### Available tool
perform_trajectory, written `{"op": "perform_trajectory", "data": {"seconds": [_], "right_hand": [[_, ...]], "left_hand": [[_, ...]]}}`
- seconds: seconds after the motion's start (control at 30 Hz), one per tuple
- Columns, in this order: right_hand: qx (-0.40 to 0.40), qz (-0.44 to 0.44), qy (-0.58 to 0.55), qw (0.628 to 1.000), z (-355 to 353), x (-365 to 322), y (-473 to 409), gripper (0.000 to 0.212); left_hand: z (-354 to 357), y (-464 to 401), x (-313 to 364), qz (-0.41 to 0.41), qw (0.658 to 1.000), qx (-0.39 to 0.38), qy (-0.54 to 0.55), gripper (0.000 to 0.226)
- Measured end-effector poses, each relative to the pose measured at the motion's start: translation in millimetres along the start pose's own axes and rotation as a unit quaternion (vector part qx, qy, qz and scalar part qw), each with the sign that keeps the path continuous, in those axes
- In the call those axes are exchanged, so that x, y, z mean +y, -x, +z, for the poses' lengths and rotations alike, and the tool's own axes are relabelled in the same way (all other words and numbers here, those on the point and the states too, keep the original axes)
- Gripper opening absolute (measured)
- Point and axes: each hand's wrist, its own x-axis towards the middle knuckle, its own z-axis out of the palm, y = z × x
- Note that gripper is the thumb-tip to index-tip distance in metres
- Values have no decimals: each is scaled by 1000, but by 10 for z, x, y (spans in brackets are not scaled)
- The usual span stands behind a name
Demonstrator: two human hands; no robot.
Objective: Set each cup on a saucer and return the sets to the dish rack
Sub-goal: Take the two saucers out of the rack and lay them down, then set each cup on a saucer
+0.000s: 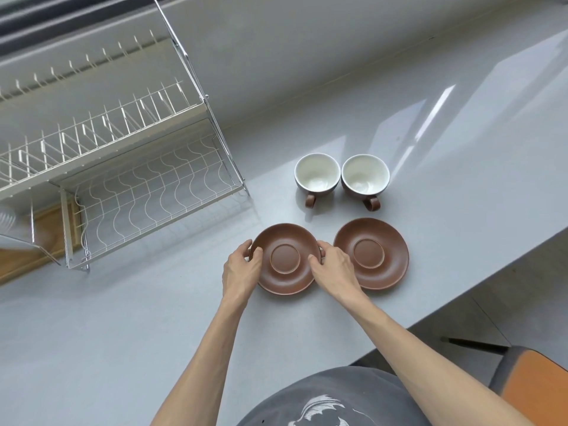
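Two brown saucers lie side by side on the grey worktop just below the middle of the frame, their rims almost touching. Each is matte reddish-brown with a raised ring marking the cup seat in its centre. The left saucer is gripped at both sides: the left hand closes on its left rim with the thumb lying on the upper surface, and the right hand closes on its right rim, thumb likewise on top, fingers tucked under the edge. Whether the saucer is raised off the worktop cannot be told. The right saucer rests flat and untouched, partly covered at its left edge by the right hand.

Above the saucers, near the centre of the frame, two cups stand upright just beside each other: the left cup and the right cup. Both are brown outside and glossy white inside, with small brown handles pointing toward the bottom of the frame.

The dish rack, of white wire with a wavy lower shelf and upright prongs above, fills the upper left.
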Motion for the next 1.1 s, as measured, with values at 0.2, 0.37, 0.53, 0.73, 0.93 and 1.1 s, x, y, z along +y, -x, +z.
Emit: {"op": "perform_trajectory", "data": {"seconds": [0.2, 0.37, 0.53, 0.73, 0.93, 1.1], "right_hand": [[-10, 8, 12, 1000, -20, -15, -3, 47], [-1, -7, 43, 999, -72, -5, 16, 41], [45, -17, 52, 997, -270, -34, 64, 47], [123, -19, 39, 991, -671, 10, -21, 40], [189, -2, 15, 982, -1158, 112, -265, 36], [199, 22, -3, 980, -1493, 183, -610, 40]], "left_hand": [[2, 16, 6, 15, 999, -5, -30, 53], [-14, -50, 7, 55, 992, -21, -109, 51], [32, 20, 192, 146, 964, 21, -222, 44], [300, 93, 622, 209, 960, -23, -186, 42], [752, 114, 1044, 121, 979, -158, 38, 45], [1142, 51, 1356, 25, 967, -192, 167, 47]]}}
